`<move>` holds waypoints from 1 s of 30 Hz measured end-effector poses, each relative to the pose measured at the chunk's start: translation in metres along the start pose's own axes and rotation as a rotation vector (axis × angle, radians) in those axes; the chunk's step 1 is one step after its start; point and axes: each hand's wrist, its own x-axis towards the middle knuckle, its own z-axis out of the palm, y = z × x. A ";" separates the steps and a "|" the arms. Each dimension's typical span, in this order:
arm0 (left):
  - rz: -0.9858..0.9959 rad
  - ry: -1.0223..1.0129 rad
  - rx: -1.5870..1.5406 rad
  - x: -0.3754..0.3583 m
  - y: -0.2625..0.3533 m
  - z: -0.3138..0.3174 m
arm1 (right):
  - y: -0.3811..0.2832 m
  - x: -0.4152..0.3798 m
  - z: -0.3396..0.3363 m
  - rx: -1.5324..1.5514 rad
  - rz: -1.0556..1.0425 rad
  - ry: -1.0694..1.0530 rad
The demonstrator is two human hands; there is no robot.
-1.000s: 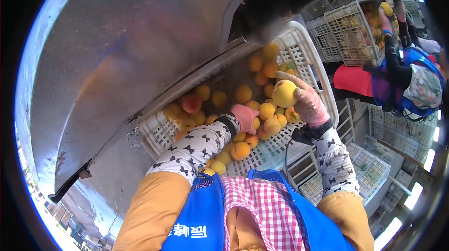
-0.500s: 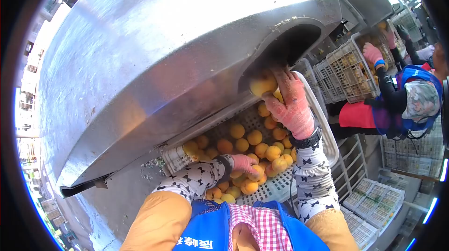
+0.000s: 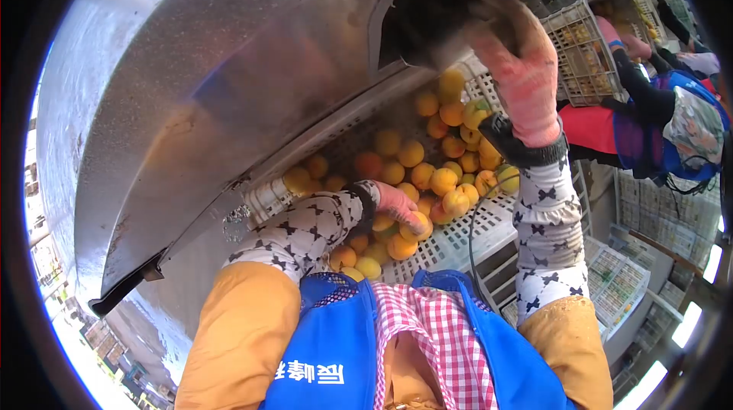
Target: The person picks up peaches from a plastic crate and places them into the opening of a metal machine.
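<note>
My left hand [image 3: 395,206], in a pink glove, is curled over a yellow-orange peach [image 3: 417,227] among the fruit in a white plastic crate [image 3: 498,221]. Many more peaches [image 3: 443,181] lie in the crate's middle and far end. My right hand [image 3: 527,66], gloved in pink with bare fingertips, is raised beside the dark opening [image 3: 435,9] of a metal chute [image 3: 298,51]. Its thumb and fingers are spread apart, and no fruit shows between them. The fingertips are smeared by motion.
The metal chute overhangs the crate's far left side. At the right, a co-worker [image 3: 664,120] in a blue vest reaches into another crate [image 3: 584,51] of fruit. Stacked crates [image 3: 622,276] stand at the lower right. A thin dark cord [image 3: 472,238] hangs over the crate.
My right hand has come away from the peach it held at the chute opening and moved up and right. My left hand stays on the fruit. The view has shifted.
</note>
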 end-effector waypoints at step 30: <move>1.248 0.364 -1.253 -0.111 0.071 0.061 | -0.015 -0.086 -0.010 -0.276 -0.045 -0.284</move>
